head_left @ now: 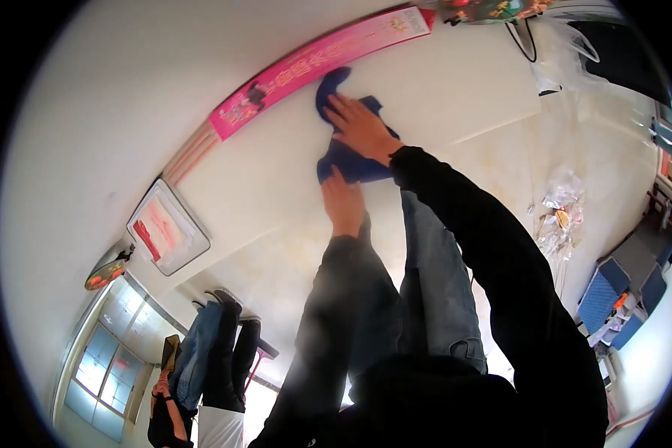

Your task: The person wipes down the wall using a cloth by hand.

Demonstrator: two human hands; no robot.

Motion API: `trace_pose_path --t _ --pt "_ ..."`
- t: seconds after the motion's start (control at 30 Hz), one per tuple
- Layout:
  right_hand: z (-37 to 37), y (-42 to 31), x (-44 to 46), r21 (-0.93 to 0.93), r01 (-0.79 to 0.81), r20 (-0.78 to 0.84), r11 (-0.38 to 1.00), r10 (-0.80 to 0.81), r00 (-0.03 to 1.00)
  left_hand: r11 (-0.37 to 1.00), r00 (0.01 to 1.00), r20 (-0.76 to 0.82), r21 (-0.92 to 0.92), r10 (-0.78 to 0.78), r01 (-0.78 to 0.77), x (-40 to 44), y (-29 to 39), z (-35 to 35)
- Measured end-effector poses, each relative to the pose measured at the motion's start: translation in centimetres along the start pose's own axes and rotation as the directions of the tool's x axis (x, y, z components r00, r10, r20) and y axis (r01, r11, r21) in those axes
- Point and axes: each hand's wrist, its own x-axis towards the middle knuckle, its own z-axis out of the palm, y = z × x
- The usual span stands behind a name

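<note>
A dark blue cloth [355, 164] lies on a white surface [276, 175], with a narrow curved part reaching away at its far end. My right hand [362, 127] rests on top of the cloth, its fingers stretched out and spread. Nearer to me, my left hand [343, 205] is at the cloth's near left edge. One finger shows on top there and the others are partly hidden, closed at the edge. What kind of item the cloth is, I cannot make out.
A long pink box [325, 67] lies along the wall beyond the cloth. On the left is a framed white tray-like item [168, 228]. Clear plastic bags [564, 213] lie on the right. Another person's legs [205, 343] show at lower left, near a blue folding seat [620, 291] across the room.
</note>
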Motion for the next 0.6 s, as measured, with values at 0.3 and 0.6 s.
trace_pose_path --t 0.3,0.6 --pt "7.9 -17.6 3.3 0.099 0.219 0.069 0.971 -0.226 0.972 0.965 0.969 -0.122 0.129 -0.213 0.228 -8.7 -15.9 -4.2" --pt "9.7 -21.2 0.7 0.281 0.198 -0.039 0.939 -0.195 0.980 0.967 0.977 -0.101 0.155 -0.186 0.200 -10.0 -18.8 -5.3"
